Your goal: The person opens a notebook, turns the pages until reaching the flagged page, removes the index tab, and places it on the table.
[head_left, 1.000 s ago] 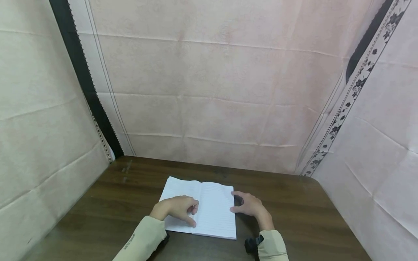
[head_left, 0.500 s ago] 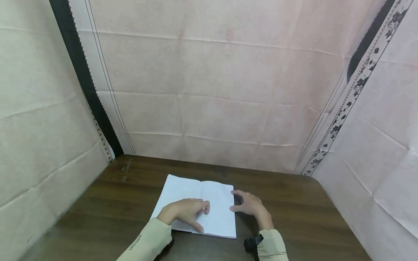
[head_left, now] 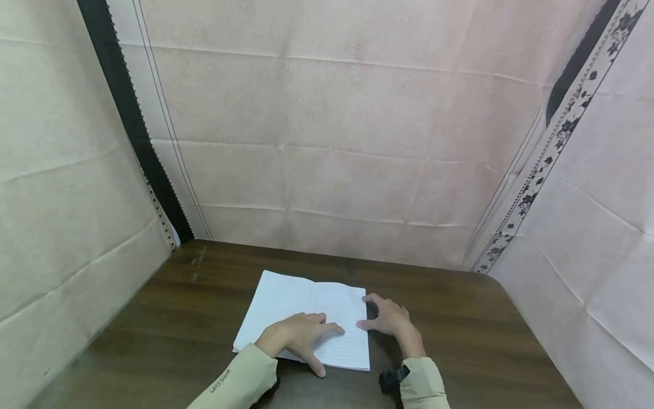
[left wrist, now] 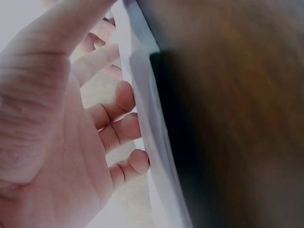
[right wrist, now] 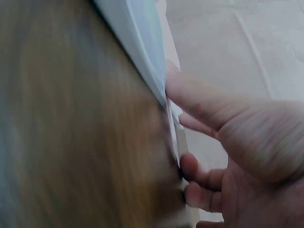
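An open lined notebook [head_left: 286, 295] lies on the brown wooden table, its two pages spread flat. Across the lower middle of it reaches my left hand [head_left: 298, 335], thumb pointing past the near edge and forefinger stretched over the right page. In the left wrist view, several curled fingertips [left wrist: 130, 126] touch the paper. My right hand [head_left: 389, 318] rests at the right edge of the notebook, thumb and forefinger spread apart along it. The right wrist view has the thumb [right wrist: 190, 95] against the page edge and other fingers bent beside it.
The wooden table [head_left: 153, 341] runs to a pale cloth backdrop [head_left: 327, 170] at the back. More cloth hangs on both sides, with a floral border [head_left: 536, 170] at the right. Dark wrist gear [head_left: 390, 380] sits at the right cuff.
My left hand has slid rightward over the pages, and its forefinger has straightened out. Its thumb now passes the near edge. The right hand stays nearly in place.
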`<state>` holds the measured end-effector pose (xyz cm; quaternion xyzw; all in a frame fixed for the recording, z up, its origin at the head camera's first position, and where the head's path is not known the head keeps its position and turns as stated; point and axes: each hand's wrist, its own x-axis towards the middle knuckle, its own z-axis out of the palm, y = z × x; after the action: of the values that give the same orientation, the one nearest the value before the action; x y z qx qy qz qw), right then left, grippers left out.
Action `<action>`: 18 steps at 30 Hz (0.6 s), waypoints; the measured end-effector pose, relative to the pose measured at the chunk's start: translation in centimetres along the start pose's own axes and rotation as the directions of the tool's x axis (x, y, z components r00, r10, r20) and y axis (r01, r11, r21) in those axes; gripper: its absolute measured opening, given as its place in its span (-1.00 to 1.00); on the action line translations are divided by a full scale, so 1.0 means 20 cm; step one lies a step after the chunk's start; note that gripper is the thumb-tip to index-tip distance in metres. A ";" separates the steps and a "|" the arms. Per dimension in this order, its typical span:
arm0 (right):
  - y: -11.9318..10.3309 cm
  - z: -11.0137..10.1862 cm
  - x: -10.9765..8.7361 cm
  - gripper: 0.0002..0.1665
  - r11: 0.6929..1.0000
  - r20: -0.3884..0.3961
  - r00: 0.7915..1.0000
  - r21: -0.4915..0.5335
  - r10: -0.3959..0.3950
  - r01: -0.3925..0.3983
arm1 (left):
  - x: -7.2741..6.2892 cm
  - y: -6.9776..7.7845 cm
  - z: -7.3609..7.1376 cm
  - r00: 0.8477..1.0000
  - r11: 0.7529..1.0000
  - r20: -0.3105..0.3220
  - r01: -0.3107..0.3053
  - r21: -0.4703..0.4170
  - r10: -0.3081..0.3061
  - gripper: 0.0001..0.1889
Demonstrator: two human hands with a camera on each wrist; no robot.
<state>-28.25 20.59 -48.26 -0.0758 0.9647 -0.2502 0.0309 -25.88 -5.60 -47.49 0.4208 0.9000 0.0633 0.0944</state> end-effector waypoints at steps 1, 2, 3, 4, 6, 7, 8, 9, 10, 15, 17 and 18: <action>0.00 0.00 0.00 -0.16 1.000 -0.005 1.000 -0.006 0.002 -0.002 | 0.00 0.00 0.00 1.000 1.000 0.003 0.004 -0.001 -0.004 -0.06; 0.00 0.00 0.00 -0.16 1.000 -0.010 1.000 -0.012 0.004 -0.005 | 0.00 0.00 0.00 1.000 1.000 0.005 0.008 -0.004 -0.008 -0.05; -0.01 0.01 0.00 -0.15 1.000 -0.013 1.000 -0.017 0.007 -0.008 | 0.00 0.00 0.00 1.000 1.000 0.008 0.011 -0.005 -0.011 -0.04; -0.01 0.01 0.00 -0.15 1.000 -0.016 1.000 -0.018 0.012 -0.012 | 0.00 0.00 0.00 1.000 1.000 0.009 0.013 -0.007 -0.013 -0.04; -0.01 0.01 0.00 -0.15 1.000 -0.020 1.000 -0.023 0.017 -0.018 | 0.01 0.00 0.00 1.000 1.000 0.010 0.014 -0.015 -0.014 -0.05; -0.01 0.01 0.00 -0.15 1.000 -0.023 1.000 -0.024 0.019 -0.019 | 0.01 -0.01 0.00 1.000 1.000 0.010 0.014 -0.016 -0.014 -0.05; -0.02 0.01 0.00 -0.15 0.999 -0.025 0.999 -0.026 0.022 -0.023 | 0.01 -0.01 0.00 1.000 1.000 0.008 0.010 -0.016 -0.010 -0.07; -0.02 0.01 0.01 -0.15 0.999 -0.026 0.999 -0.027 0.024 -0.024 | 0.01 -0.01 0.00 1.000 1.000 0.004 0.005 -0.014 -0.004 -0.08; -0.02 0.02 0.01 -0.15 0.999 -0.028 0.999 -0.029 0.026 -0.027 | 0.01 -0.01 0.00 1.000 1.000 0.001 -0.002 -0.013 0.002 -0.09; -0.01 0.02 0.02 -0.13 0.998 -0.030 0.999 -0.038 0.044 -0.045 | 0.01 -0.02 -0.02 1.000 0.999 -0.008 -0.029 -0.022 0.029 -0.13; -0.01 0.03 0.02 -0.13 0.998 -0.027 0.999 -0.041 0.046 -0.048 | 0.01 -0.02 -0.02 1.000 0.998 -0.004 -0.030 -0.048 0.030 -0.14; 0.00 0.03 0.02 -0.13 0.998 -0.025 0.999 -0.040 0.045 -0.046 | 0.01 -0.02 -0.02 1.000 0.998 -0.001 -0.030 -0.063 0.030 -0.14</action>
<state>-28.62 20.19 -48.68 -0.0511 0.9714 -0.2307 0.0233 -26.42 -5.78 -47.25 0.4312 0.8911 0.0929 0.1064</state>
